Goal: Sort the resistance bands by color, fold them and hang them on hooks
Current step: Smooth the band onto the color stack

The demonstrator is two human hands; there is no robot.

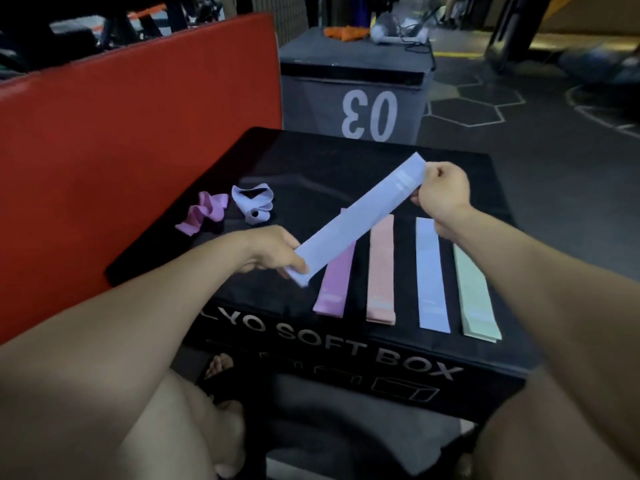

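A lavender resistance band (360, 216) is stretched flat in the air above the black soft box (298, 168). My left hand (273, 251) pinches its near end and my right hand (443, 192) grips its far end. Laid flat in a row near the box's front edge are a pink band (334, 285), a peach band (381, 271), a light blue band (431, 282) and a mint green band (476, 296). Two crumpled bands lie at the box's left: a pink one (204, 213) and a lavender one (254, 202).
A red padded block (121, 133) stands along the left of the box. Behind is a grey box marked 03 (356, 95) with an orange band (344, 32) and a grey dumbbell on top. My knees and a foot show below.
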